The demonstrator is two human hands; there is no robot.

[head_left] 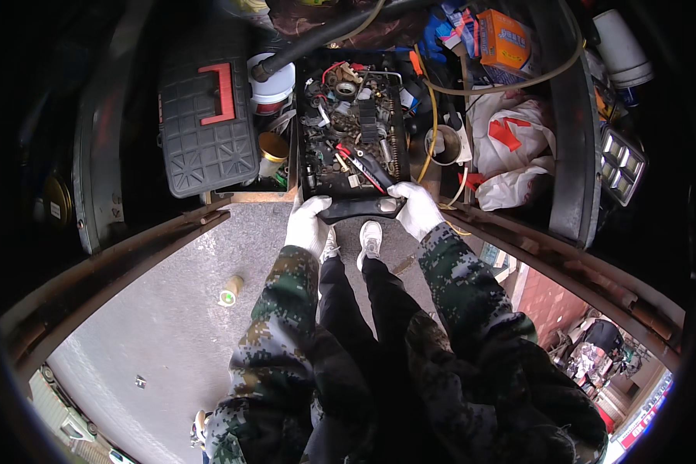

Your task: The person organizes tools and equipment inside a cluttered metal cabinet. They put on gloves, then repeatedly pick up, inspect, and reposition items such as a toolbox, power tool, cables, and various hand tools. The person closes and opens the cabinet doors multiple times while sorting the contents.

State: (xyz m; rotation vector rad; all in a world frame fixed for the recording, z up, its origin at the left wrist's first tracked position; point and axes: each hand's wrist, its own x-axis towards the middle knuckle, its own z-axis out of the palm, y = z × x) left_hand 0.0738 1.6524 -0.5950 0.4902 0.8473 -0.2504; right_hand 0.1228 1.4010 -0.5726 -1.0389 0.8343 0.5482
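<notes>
We stand at the open edge of a cluttered storage space, both hands in white gloves. Our left hand [308,224] is closed around the left end of the near rim of a black tool tray [311,116], and our right hand [416,207] is closed around the right end of the same rim, just above the centre of the frame. The tray runs up from our hands toward the top middle and is packed with small metal parts and a red-handled tool [361,168]. To its left lies a closed black toolbox [206,147] with a red handle, and between them sit a white can [274,87] and a brass-coloured lid [272,145]. At upper right are an orange box [504,37] and a white plastic bag [514,147]. Below our hands, our shoes [370,238] rest on grey pavement [170,325].
</notes>
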